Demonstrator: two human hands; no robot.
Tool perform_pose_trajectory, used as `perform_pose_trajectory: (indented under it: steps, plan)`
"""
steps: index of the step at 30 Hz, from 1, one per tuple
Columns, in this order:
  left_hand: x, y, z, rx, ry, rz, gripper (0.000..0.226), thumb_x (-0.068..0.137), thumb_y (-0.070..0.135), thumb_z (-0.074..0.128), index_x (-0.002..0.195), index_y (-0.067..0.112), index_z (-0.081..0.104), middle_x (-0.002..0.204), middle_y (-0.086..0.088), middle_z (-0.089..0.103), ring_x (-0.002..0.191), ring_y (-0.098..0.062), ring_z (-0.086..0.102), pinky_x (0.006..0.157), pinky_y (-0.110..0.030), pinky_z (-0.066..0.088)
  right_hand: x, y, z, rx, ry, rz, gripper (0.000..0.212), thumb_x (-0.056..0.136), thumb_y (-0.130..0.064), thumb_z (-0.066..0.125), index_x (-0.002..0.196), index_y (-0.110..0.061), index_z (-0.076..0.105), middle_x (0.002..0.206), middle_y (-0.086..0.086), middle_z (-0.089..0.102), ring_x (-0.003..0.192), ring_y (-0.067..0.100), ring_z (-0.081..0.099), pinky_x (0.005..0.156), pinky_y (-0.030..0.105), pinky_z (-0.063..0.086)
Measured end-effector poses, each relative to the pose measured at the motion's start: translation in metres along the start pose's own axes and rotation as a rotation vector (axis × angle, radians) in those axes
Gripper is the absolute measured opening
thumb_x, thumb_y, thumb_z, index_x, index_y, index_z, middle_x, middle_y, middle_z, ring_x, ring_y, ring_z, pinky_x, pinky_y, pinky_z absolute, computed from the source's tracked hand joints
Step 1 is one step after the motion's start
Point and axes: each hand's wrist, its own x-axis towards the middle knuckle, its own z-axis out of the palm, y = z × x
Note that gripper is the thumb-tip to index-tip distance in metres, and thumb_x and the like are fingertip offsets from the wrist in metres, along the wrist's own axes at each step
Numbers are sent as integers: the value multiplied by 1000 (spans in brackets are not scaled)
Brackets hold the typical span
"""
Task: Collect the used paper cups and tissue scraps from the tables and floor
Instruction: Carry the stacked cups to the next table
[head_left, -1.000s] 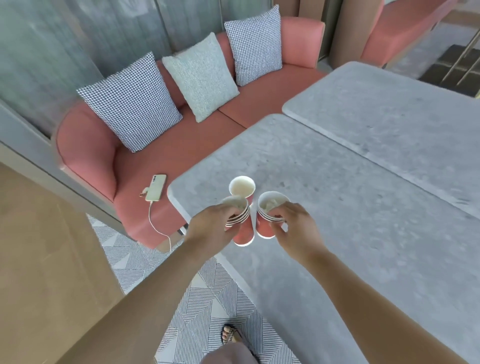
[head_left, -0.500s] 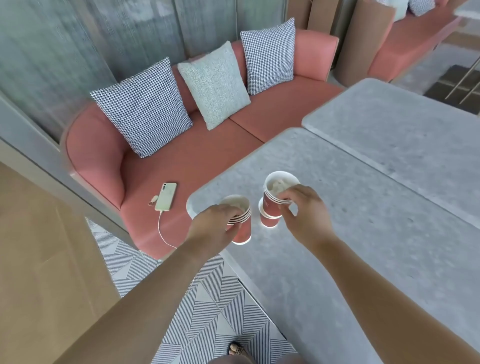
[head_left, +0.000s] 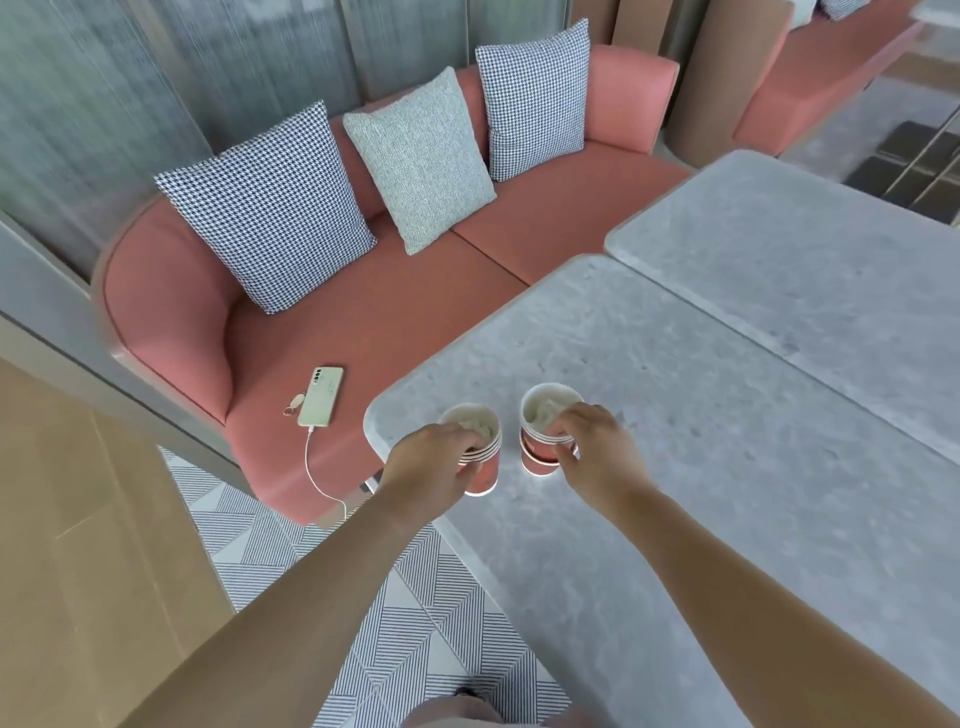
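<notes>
- Red paper cups with white rims stand in two nested stacks near the corner of the grey surface (head_left: 675, 467), just beside each other but apart.
- Your left hand (head_left: 428, 462) grips the left stack (head_left: 485, 475) from the side, fingers curled over its banded rims. Several cups are nested there, but you cannot tell exactly how many.
- Your right hand (head_left: 597, 452) pinches the rim of the right stack (head_left: 537, 460), which is at least two cups.
- Crumpled white tissue (head_left: 543, 413) sits in the top cup of each stack.
- The surface is pale, mottled and stone-like, with rounded corners. A second surface (head_left: 805, 260) of the same kind lies beside it.
- A coral fabric sofa (head_left: 389, 322) carries three square cushions. Two are houndstooth (head_left: 270, 208) and one is speckled pale (head_left: 418, 161).
- One pale green phone (head_left: 322, 396) lies flat on the seat with a white cable (head_left: 322, 478) plugged in.
- A rug (head_left: 415, 597) of striped triangles covers the floor below.
</notes>
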Motion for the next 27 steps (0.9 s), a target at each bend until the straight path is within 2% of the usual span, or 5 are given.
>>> perform_pose_trajectory:
  steps: [6, 12, 18, 22, 27]
  plan:
    - [9, 0, 16, 23, -55, 17, 25, 84, 31, 57, 108, 32, 62, 107, 11, 66, 99, -16, 59, 76, -27, 44, 0, 12, 11, -46, -138, -6, 24, 83, -11, 58, 105, -19, 64, 115, -4, 60, 113, 19, 47, 78, 25, 39]
    - [15, -2, 23, 38, -57, 22, 19, 84, 29, 58, 103, 29, 62, 99, 9, 65, 95, -18, 57, 72, -27, 44, 1, 12, 20, -56, -181, -3, 28, 83, -11, 58, 109, -18, 62, 120, -3, 59, 115, 21, 46, 87, 29, 42]
    - [17, -6, 23, 62, -109, 29, 22, 82, 26, 61, 104, 28, 61, 101, 7, 64, 95, -19, 56, 75, -29, 46, 1, 8, 27, -90, -146, 34, 28, 81, -8, 56, 106, -19, 62, 116, -3, 60, 109, 22, 49, 81, 29, 42]
    - [14, -10, 19, 81, -168, 19, 29, 81, 25, 59, 109, 33, 60, 101, 1, 65, 95, -22, 59, 76, -30, 46, -4, 2, 25, -58, -124, 40, 28, 81, -7, 56, 107, -17, 62, 114, 1, 60, 107, 25, 51, 79, 36, 48]
    - [9, -6, 9, 18, -89, 37, 36, 78, 24, 58, 112, 35, 59, 106, 7, 67, 99, -19, 60, 78, -27, 45, -13, -5, 15, -34, -89, 30, 34, 83, -11, 55, 115, -19, 60, 118, 1, 59, 107, 26, 51, 80, 37, 49]
